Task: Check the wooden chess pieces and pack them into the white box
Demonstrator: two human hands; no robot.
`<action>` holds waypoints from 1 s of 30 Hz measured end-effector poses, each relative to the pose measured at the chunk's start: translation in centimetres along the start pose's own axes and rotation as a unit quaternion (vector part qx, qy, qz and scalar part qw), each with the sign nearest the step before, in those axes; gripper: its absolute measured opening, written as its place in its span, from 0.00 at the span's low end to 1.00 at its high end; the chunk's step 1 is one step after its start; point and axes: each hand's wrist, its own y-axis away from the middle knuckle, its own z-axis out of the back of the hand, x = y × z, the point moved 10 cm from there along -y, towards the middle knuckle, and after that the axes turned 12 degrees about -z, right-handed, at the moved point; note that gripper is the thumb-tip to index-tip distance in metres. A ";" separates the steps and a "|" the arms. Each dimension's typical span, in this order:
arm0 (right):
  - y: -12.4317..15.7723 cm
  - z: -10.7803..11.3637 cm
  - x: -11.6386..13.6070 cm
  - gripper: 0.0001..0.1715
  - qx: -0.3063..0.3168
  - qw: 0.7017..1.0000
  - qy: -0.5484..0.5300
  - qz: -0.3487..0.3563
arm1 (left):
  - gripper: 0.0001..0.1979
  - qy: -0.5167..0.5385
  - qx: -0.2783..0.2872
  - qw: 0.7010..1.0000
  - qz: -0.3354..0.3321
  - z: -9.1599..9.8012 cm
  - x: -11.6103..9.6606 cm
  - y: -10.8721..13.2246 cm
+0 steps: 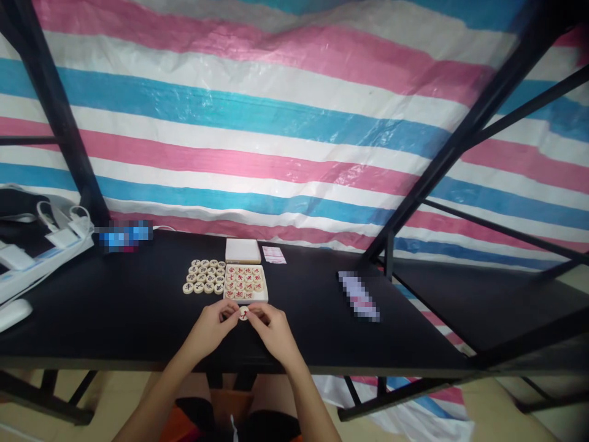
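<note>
Between the fingertips of my left hand [219, 321] and my right hand [270, 323] is a round, pale Chinese chess piece [243, 314] with a red character. Both hands pinch it just in front of a shallow white box [264, 296]. Several red-marked Chinese chess pieces [239, 286] lie in rows inside the box, with a gap at its front right corner. Left of the box, several dark-marked Chinese chess pieces [204, 277] sit in a tight block of rows on the black table [138, 313]. A white box lid [242, 252] lies behind the box.
A pink and white paper card [274, 255] lies beside the lid. Blurred-out items are a blue one [125, 236] at back left and a pale one [359, 296] at right. A power strip [46, 248] with plugs and a white mouse [15, 314] are far left. Striped sheeting hangs behind.
</note>
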 end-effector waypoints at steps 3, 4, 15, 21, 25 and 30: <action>0.1 -0.4 0.1 0.09 0.021 1.000 -0.003 0.001 | 0.11 0.007 -0.005 1.000 0.012 0.0 0.5 0.0; 0.1 -0.5 0.1 0.10 0.025 1.000 -0.005 0.001 | 0.13 0.007 -0.004 1.000 0.013 0.0 0.6 0.1; 0.1 -0.5 0.1 0.09 0.022 1.000 0.005 -0.001 | 0.11 -0.004 0.007 1.000 -0.008 -0.2 0.0 0.2; 0.2 -0.2 0.5 0.06 0.004 1.000 0.023 0.019 | 0.07 -0.046 0.019 0.998 -0.030 -0.5 -0.2 0.2; 0.4 -0.3 0.6 0.06 0.012 1.000 0.022 0.018 | 0.10 -0.036 0.012 0.999 -0.018 -0.4 0.1 0.2; 0.5 -0.4 0.4 0.06 0.028 1.000 -0.007 0.012 | 0.10 -0.026 0.011 0.999 -0.028 -0.2 -0.6 0.2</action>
